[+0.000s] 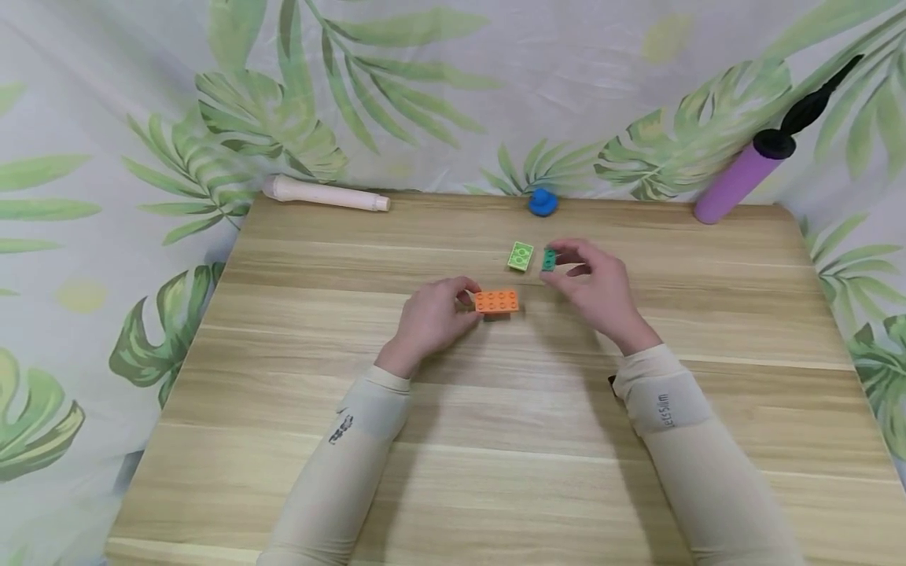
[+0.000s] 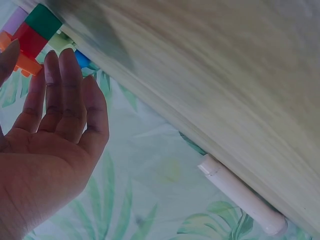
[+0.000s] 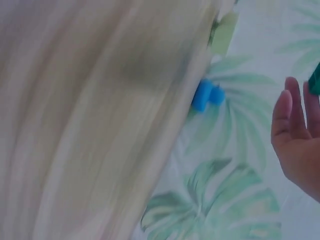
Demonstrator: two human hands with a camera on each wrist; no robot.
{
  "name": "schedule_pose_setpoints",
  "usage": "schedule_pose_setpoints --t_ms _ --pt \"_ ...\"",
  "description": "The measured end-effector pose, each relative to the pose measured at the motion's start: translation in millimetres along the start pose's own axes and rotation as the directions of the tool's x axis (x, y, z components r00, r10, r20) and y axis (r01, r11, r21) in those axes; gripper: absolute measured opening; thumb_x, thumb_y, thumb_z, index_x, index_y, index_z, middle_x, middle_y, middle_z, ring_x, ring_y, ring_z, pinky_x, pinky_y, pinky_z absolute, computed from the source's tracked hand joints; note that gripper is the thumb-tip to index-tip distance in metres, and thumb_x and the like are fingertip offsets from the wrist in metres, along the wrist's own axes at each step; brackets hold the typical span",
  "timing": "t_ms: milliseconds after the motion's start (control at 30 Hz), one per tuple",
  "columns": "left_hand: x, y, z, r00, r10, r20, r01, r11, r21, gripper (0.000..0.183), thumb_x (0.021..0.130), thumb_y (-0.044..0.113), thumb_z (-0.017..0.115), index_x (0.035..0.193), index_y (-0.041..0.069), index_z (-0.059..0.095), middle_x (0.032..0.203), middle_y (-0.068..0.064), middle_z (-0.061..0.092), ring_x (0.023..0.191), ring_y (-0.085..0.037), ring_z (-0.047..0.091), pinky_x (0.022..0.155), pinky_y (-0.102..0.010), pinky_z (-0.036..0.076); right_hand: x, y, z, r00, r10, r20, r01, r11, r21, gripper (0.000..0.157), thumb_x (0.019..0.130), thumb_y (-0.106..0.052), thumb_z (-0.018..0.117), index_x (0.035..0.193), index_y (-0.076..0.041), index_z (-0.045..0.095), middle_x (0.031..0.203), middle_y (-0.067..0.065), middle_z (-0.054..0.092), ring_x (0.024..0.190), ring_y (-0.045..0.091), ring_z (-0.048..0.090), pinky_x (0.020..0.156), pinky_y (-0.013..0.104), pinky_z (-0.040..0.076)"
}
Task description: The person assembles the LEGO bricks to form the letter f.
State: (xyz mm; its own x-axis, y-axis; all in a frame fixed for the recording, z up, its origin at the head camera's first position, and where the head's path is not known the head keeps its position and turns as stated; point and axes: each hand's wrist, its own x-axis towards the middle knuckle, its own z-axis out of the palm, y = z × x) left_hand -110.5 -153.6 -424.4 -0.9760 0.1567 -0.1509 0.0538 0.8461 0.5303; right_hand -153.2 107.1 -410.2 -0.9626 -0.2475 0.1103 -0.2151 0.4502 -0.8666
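Observation:
My left hand [image 1: 437, 318] grips the left end of an orange toy brick [image 1: 497, 302], studs up. In the left wrist view, a red brick [image 2: 31, 42] is under the orange one, and a dark green brick [image 2: 44, 21] is below the red, against the tabletop. My right hand [image 1: 597, 284] pinches a small green brick [image 1: 549, 260] between thumb and fingers, to the right of a lime green brick [image 1: 520, 255] on the table. At the edge of the right wrist view, part of that small green brick [image 3: 315, 82] shows at the fingertips.
Along the back edge of the wooden table [image 1: 318, 487] lie a pale pink stick with a thicker end [image 1: 325, 193] at left and a blue duck-shaped toy [image 1: 543, 202]. A purple cylinder with a black top [image 1: 739, 181] leans at back right against the leaf-print cloth [image 1: 439, 102].

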Motion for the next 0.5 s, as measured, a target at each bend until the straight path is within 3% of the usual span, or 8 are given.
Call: schedule_pose_setpoints --t_ms 100,233,500 --pt "-0.5 -0.2 -0.4 1.0 0.003 -0.002 -0.003 1.0 0.0 0.035 0.095 0.029 0.081 0.126 0.016 0.072 0.109 -0.002 0.075 0.086 -0.019 0.067 0.072 -0.036 0.054 1 -3 16.9 0.993 -0.023 0.115 0.027 0.999 -0.039 0.039 0.094 -0.018 0.083 0.13 -0.01 0.072 0.126 0.01 0.075 0.12 0.032 0.068 0.097 0.046 0.055" --pt "-1.1 -0.1 -0.3 1.0 0.017 -0.003 -0.017 1.0 0.001 0.035 0.095 0.029 0.081 0.125 0.016 0.073 0.109 -0.002 0.076 0.088 -0.019 0.067 0.072 -0.036 0.055 0 -5 35.0 0.973 -0.023 0.231 0.047 0.994 -0.1 0.039 0.095 -0.025 0.083 0.13 -0.014 0.072 0.131 0.006 0.074 0.123 0.028 0.068 0.102 0.049 0.054" --pt "-1.7 -2.6 -1.1 1.0 0.016 -0.006 -0.016 1.0 0.002 0.034 0.095 0.031 0.081 0.124 0.015 0.073 0.108 -0.002 0.075 0.086 -0.018 0.067 0.071 -0.036 0.055 5 -10 51.1 0.954 -0.06 0.295 0.111 0.981 -0.162 0.04 0.095 -0.029 0.082 0.131 -0.014 0.072 0.13 0.004 0.074 0.123 0.027 0.068 0.105 0.051 0.052"
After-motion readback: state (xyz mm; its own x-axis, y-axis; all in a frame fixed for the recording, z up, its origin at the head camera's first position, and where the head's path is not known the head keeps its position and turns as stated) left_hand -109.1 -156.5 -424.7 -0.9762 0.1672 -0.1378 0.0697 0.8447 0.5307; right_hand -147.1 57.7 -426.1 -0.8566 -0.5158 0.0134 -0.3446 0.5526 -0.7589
